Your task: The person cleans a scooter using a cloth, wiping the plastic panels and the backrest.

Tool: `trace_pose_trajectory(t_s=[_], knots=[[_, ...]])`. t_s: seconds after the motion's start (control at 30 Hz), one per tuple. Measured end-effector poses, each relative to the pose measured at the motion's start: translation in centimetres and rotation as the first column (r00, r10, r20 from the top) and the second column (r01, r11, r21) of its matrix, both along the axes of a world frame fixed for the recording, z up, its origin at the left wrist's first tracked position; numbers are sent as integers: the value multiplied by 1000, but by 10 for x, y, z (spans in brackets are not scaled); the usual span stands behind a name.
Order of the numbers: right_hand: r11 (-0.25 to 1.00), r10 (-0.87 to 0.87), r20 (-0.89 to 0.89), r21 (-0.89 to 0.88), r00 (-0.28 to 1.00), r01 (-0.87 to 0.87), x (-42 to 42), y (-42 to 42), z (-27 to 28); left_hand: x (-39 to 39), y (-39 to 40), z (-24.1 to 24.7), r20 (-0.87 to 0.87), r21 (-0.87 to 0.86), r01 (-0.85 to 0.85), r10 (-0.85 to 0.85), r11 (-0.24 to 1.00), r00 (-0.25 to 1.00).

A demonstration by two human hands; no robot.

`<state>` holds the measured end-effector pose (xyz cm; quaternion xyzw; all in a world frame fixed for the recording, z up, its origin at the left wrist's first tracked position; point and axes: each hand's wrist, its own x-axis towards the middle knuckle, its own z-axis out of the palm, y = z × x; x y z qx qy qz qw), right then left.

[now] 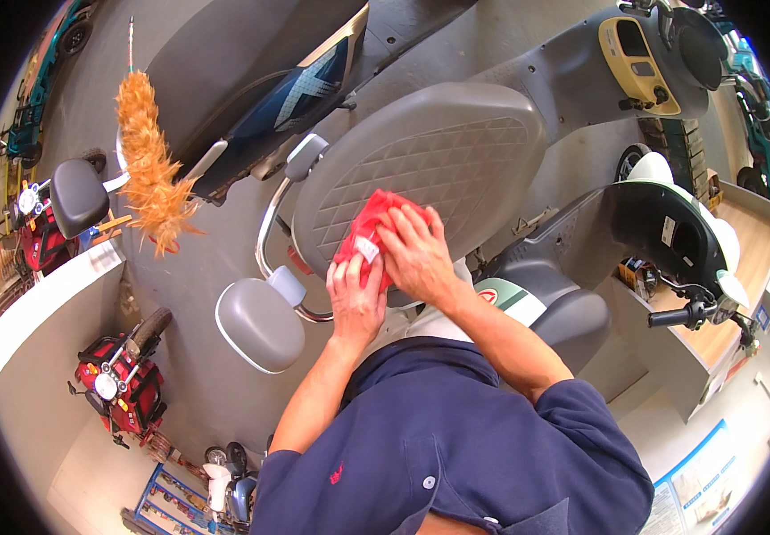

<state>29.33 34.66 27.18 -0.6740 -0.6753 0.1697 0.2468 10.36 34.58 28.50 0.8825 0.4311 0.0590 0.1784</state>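
A crumpled red cloth [379,202] with a small white label is gathered between my two hands, over the near edge of a scooter's grey quilted seat [455,160]. My left hand [358,297] grips its lower left part, with fingers bent into the folds beside the label. From the right, my right hand [418,254] holds the cloth's upper part, its fingers curled over it. The palms and part of the cloth are hidden beneath the fingers. Left of the seat are a chrome grab rail [266,231] and a grey padded backrest [261,324].
An orange feather duster [147,150] is at the upper left by a dark blue scooter [298,87]. Close on my right stands a white and green scooter [515,301], its handlebar grip [669,319] jutting out near a wood-topped counter [753,247]. A red vehicle [124,388] stands at lower left.
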Motion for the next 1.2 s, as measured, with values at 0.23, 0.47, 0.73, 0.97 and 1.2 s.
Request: trace_pose_trajectory(t_s=[0.23, 0.47, 0.73, 0.97, 1.2], knots=[[993, -115, 102, 38, 988, 111, 69, 81, -15, 86, 87, -16, 36, 73, -25, 22, 997, 999], [907, -297, -120, 275, 947, 319, 109, 77, -1, 106, 107, -17, 44, 43, -7, 5, 999, 999], [982, -6, 96, 190, 995, -13, 78, 55, -15, 85, 80, -8, 27, 46, 16, -17, 999, 999], [991, 129, 33, 19, 991, -130, 40, 22, -24, 27, 5, -2, 41, 26, -33, 32, 999, 999], [961, 265, -41, -68, 963, -267, -4, -9, -5, -38, -42, -4, 16, 20, -15, 15, 1000, 1000]])
